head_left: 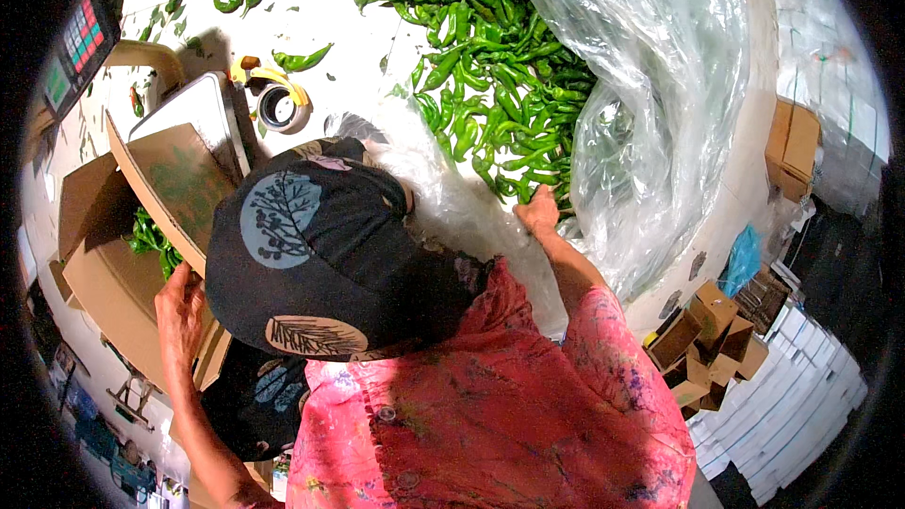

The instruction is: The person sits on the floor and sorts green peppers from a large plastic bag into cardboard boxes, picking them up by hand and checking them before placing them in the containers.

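- Glossy green peppers point(495, 47) lie in a loose spread on the white tabletop point(320, 14), thickest toward the upper middle and thinning toward the person, with more of them inside the cardboard box point(118, 297) at the left.
- Each looks light, firm and smooth, likely slippery against its neighbours and apt to snap or bruise if squeezed. The thick shoulder near the stem seems the best hold; a few together could be scooped from beneath.
- The right hand point(539, 212) is at the near edge of the spread, fingertips down among the peppers; whether they pinch one I cannot tell.
- The left hand point(179, 306) is at the box's raised flap, fingers bent up by its edge and near the peppers inside; how tightly it grips I cannot tell.
- Clear plastic sheeting point(660, 66) bunches along the right of the spread, just beside the right hand, and could snag a sideways reach.
- Black printed cloth point(349, 245) and the pink shirt point(490, 396) fill the middle, hiding part of the ground between the hands.
- Beyond the box stand a pale dark-rimmed plate point(198, 113), a yellow tape dispenser point(295, 90) and a keypad unit point(80, 38); the box's upright flap partly blocks the way in.
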`<state>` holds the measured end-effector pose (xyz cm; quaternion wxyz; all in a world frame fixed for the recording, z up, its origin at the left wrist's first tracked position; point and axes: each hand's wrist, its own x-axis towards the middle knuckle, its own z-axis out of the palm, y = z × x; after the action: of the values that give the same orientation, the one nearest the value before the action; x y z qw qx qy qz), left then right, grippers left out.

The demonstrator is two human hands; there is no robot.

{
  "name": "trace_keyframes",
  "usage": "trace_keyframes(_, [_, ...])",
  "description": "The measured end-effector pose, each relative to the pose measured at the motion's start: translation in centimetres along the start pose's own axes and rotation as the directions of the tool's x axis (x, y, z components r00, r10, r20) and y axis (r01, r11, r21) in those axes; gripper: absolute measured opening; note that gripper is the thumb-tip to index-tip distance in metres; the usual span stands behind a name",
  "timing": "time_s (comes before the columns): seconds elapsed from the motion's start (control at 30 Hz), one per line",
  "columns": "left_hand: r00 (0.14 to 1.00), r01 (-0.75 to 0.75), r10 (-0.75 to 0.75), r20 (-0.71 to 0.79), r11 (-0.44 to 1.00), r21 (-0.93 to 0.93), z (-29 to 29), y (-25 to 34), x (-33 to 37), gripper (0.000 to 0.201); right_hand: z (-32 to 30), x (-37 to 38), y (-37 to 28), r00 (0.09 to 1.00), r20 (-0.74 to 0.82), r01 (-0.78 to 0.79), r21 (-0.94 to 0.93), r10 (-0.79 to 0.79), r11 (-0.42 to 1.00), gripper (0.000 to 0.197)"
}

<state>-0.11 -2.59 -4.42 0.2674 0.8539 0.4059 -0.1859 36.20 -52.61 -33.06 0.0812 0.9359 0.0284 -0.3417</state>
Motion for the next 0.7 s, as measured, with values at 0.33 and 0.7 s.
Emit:
trace_keyframes(0.33, [0.991,-0.089,0.084,-0.101,0.995,-0.049,0.4,-0.3,-0.4,0.025,-7.2,-1.0,-4.3,0.587,-0.478,0.729,-0.041,-0.654,0.683,0.063])
trace_keyframes(0.7, [0.998,0.035,-0.037,-0.044,0.998,-0.043,0.0,1.5,-0.1,0.021,-6.7,1.9,-7.4,0.761,-0.270,0.480,-0.377,-0.590,0.792,0.067])
